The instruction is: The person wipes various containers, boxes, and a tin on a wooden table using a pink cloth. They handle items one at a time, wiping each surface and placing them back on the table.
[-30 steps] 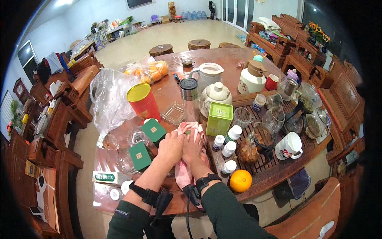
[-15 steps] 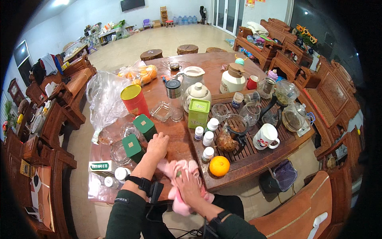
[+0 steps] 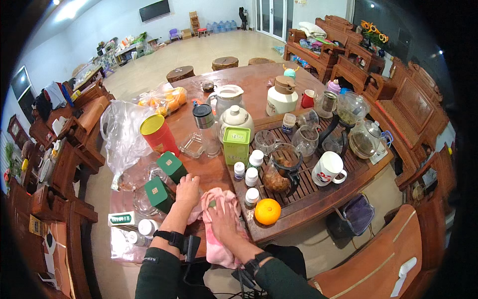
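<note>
A pink cloth (image 3: 215, 249) lies over the table's front edge, its lower end hanging down. My right hand (image 3: 224, 224) is on top, palm down, gripping the cloth against the wood. Farther left, my left hand (image 3: 187, 191) rests palm down on the tabletop with its fingers forward and nothing visible in it. It is close beside two dark green boxes (image 3: 159, 194), and a fold of the cloth reaches toward its wrist. Right of the cloth sits an orange (image 3: 267, 212), with several small white bottles (image 3: 252, 195) behind it.
A slatted tea tray (image 3: 303, 192) holds a white mug (image 3: 328, 168) and a glass teapot (image 3: 282, 172). A lime-green tin (image 3: 236, 144), a red canister (image 3: 159, 135) and a clear plastic bag (image 3: 122, 134) stand beyond my hands. A dark bin (image 3: 353, 217) is below the table's right side.
The cloth went from bunched to more spread out, and my right hand shifted slightly left with it. My left hand stays near the green boxes. The whole view has shifted slightly.
</note>
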`<state>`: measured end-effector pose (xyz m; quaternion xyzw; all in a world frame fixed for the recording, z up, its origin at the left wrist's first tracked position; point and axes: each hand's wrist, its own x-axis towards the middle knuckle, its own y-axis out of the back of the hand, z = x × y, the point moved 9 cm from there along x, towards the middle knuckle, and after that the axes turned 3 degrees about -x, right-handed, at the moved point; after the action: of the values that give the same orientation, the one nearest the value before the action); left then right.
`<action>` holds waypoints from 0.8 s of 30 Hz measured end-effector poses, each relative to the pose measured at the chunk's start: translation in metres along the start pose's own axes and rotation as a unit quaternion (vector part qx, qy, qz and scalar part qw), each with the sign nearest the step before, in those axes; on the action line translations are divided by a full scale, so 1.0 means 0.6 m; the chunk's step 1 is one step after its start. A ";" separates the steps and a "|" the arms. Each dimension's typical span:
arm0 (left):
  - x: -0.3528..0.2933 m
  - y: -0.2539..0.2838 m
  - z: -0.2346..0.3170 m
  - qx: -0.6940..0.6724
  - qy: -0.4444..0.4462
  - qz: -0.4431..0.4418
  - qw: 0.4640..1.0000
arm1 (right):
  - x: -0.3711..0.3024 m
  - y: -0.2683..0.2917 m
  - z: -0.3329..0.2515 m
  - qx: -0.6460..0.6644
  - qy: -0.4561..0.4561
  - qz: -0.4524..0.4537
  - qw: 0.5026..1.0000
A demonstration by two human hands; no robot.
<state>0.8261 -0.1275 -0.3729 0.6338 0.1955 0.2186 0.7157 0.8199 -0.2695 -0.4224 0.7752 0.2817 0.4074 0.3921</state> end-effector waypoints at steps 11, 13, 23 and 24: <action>-0.026 0.042 0.041 0.005 0.009 -0.001 1.000 | -0.090 0.045 -0.019 -0.032 0.053 -0.130 0.990; -0.040 0.056 0.067 -0.049 -0.016 0.017 0.998 | -0.122 0.081 -0.025 0.018 0.076 -0.105 0.991; -0.187 0.036 0.212 -0.585 0.000 0.017 0.811 | -0.229 0.342 0.142 0.140 0.017 -0.134 0.981; -0.200 0.029 0.226 -0.573 0.007 0.024 0.819 | -0.228 0.385 0.174 0.112 -0.004 -0.079 0.991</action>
<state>0.8010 -0.3045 -0.3392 0.1120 0.0247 0.3128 0.9429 0.8660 -0.5360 -0.3226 0.7911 0.3847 0.3379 0.3346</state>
